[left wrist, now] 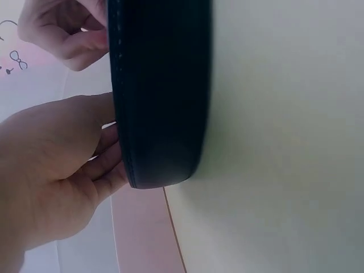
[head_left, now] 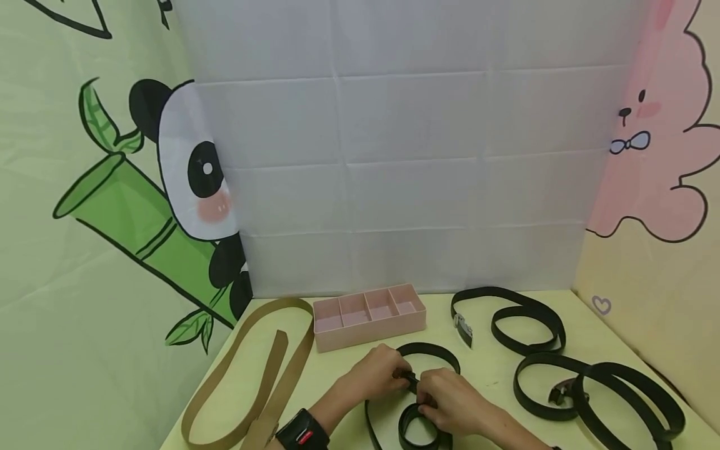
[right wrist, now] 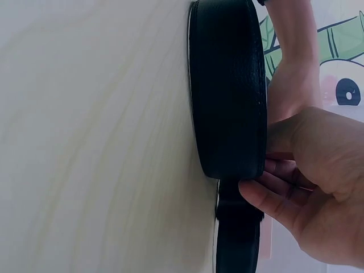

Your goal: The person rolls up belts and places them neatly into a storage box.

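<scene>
A black belt (head_left: 441, 353) stands on its edge in loops at the table's front, partly coiled between the hands. My left hand (head_left: 378, 374) grips it near a dark buckle-like piece (head_left: 410, 379). My right hand (head_left: 455, 401) pinches the same belt just to the right, beside the small inner coil (head_left: 406, 424). The left wrist view shows the stitched strap (left wrist: 162, 102) close up, hiding the left fingertips. In the right wrist view, the thumb (right wrist: 261, 196) lies at the strap's edge, next to a belt loop (right wrist: 239, 209).
Behind the hands sits a pink divided box (head_left: 368, 319). A tan belt (head_left: 219, 381) lies in a long loop at left. At right are two more black belts, one farther back (head_left: 500, 294) with a silver buckle and one nearer (head_left: 624, 381). A pale hanging sheet (head_left: 410, 156) backs the table.
</scene>
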`<state>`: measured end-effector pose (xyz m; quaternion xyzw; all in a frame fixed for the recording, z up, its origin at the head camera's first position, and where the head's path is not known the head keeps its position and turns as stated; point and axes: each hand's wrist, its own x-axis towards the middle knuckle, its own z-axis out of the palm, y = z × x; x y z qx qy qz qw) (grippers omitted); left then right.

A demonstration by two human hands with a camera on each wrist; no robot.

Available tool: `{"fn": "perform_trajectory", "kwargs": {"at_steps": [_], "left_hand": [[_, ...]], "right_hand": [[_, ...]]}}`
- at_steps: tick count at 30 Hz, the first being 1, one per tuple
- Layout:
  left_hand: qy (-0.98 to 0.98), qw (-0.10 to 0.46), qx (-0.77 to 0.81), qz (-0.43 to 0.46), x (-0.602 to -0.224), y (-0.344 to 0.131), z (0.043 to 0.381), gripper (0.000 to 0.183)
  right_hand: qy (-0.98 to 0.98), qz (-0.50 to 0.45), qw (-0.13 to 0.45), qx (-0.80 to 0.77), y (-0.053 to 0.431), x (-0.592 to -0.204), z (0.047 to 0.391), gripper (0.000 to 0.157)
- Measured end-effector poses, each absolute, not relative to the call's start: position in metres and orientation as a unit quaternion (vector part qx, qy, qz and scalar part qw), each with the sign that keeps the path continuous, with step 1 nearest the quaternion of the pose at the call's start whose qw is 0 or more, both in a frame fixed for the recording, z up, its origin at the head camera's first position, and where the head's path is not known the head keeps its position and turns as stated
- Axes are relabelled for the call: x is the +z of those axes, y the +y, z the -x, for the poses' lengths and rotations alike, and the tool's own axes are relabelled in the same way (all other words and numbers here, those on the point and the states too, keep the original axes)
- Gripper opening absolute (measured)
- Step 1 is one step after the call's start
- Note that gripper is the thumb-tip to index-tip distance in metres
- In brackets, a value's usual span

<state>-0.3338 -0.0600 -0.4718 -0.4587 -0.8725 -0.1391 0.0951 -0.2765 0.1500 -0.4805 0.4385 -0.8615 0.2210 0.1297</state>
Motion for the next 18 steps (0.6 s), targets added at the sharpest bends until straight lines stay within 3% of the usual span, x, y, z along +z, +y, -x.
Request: {"fn": "perform_trajectory", "kwargs": {"at_steps": [7, 12, 18], "left_hand": [[-0.868, 0.122, -0.134, 0.462, -0.477, -0.033, 0.348, 0.008], [-0.847, 0.087, -0.175, 0.494, -0.478, -0.030, 0.350, 0.008], [-0.904, 0.149, -0.131, 0.378, -0.465, -0.063, 0.325, 0.010]], "right_hand": [[-0.861, -0.437, 0.132, 0.225, 0.150, -0.483, 0.277, 0.022], [-0.860, -0.438, 0.113, 0.239, 0.151, -0.486, 0.278, 0.020], [-0.858, -0.438, 0.135, 0.230, 0.152, -0.486, 0.280, 0.021]]}}
